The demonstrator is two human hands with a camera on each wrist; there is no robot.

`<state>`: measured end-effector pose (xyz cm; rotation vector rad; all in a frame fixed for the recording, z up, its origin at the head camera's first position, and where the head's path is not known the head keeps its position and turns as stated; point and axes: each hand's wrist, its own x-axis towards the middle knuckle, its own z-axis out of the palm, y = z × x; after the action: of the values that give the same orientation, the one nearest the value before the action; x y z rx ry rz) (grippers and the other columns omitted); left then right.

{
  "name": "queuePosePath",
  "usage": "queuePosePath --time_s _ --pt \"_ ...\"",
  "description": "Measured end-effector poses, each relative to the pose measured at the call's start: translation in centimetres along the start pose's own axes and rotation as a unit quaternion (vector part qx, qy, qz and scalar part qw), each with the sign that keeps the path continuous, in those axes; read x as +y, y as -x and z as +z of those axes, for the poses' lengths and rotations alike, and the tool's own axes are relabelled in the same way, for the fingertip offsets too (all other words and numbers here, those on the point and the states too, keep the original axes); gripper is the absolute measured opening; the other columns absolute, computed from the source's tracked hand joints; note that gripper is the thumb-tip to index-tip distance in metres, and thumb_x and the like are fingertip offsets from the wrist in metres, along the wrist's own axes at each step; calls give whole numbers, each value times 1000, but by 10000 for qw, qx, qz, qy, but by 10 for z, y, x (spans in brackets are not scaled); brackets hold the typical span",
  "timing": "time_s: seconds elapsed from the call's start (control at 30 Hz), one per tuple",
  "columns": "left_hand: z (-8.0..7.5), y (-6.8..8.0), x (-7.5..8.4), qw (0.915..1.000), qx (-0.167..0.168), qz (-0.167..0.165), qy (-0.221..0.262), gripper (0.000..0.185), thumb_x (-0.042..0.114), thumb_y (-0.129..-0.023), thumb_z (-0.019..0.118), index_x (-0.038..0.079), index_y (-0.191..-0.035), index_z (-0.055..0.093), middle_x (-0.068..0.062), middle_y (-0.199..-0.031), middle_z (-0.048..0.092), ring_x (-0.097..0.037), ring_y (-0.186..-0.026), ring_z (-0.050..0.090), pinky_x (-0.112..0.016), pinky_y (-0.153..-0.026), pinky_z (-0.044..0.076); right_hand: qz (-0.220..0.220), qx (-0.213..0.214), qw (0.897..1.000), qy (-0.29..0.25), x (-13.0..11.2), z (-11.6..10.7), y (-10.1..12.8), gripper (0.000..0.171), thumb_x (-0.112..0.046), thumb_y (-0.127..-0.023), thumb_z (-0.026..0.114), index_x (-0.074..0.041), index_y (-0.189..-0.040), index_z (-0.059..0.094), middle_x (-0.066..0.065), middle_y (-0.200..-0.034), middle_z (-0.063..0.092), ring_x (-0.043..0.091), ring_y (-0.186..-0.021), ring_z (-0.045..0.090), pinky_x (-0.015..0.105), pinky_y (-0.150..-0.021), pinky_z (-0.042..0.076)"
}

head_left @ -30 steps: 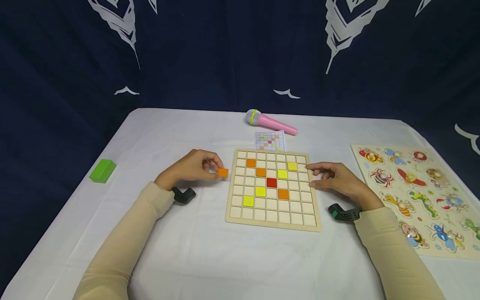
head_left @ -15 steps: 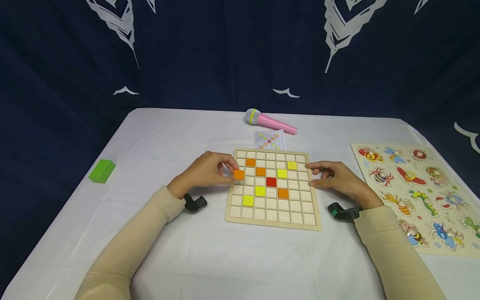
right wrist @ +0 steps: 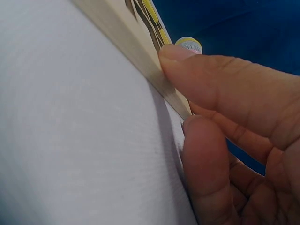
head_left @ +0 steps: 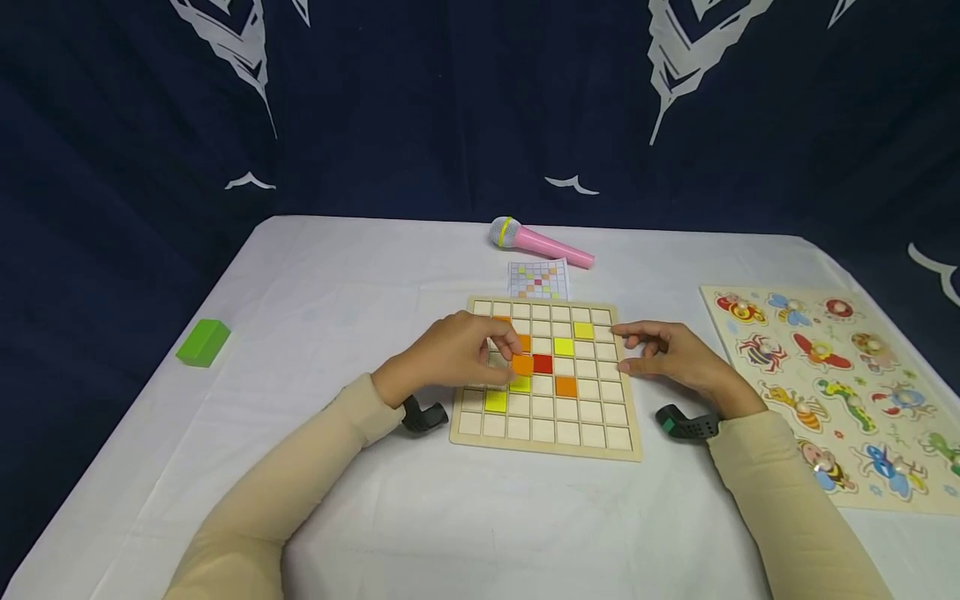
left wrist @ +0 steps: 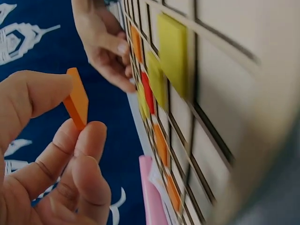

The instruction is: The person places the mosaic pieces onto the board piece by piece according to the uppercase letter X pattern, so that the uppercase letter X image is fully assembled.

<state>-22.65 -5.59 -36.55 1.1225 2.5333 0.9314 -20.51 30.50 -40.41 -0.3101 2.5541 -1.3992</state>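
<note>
Pinching an orange tile point(head_left: 522, 364) in the left hand point(head_left: 457, 357) just above the grid board point(head_left: 626, 446) beside the red tile point(head_left: 543, 364), right hand point(head_left: 670, 357) gripping the board's edge; several coloured tiles seated, most cells blank.

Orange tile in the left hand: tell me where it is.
In the head view the orange tile is pinched by the left hand over the grid board, beside the red tile.

Orange tile point(head_left: 522, 364) (thin, square) above board point(head_left: 547, 448)
</note>
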Motion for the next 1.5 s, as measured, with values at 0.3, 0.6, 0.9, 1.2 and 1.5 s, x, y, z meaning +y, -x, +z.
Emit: queuePosePath --time_s 0.3,0.6,0.9,1.2,1.5 --pt "17 -16 21 9977 -378 265 -498 23 25 -93 83 18 -113 77 10 -102 77 -5 -65 58 -26 -64 46 -85 20 9999 -78 2 1 1 59 -1 -91 84 12 -144 60 8 -109 59 13 -79 49 24 -71 42" --pt "34 -28 40 9950 -587 258 -761 20 32 -93 85 21 -108 79 14 -96 76 -3 -83 64 -29 -71 52 123 23 9999 71 0 0 0 60 -5 -92 85 8 -146 60 11 -113 60 13 -80 49 24 -71 42" --pt "48 -37 57 9900 -702 158 -1214 17 33 -91 84 23 -104 79 20 -84 67 2 -80 61 -28 -71 50 200 7 9998 86 -1 0 -1 61 -7 -92 85 6 -146 61 12 -113 60 13 -80 50 25 -72 41" --pt "59 -45 63 9835 -944 -184 -1531 16 29 -90 84 23 -105 80 19 -84 65 -2 -82 60 -30 -71 48 150 16 9999 45 1 0 -1 61 -4 -92 85 8 -146 60 11 -112 59 13 -80 49 25 -71 41" --pt "61 -48 69 9823 -976 -280 -1574 16 30 -91 84 22 -105 79 18 -84 65 -4 -82 61 -33 -70 49 114 21 9999 102 5 0 -3 62 -3 -92 85 9 -147 59 9 -113 60 12 -79 49 25 -72 41"
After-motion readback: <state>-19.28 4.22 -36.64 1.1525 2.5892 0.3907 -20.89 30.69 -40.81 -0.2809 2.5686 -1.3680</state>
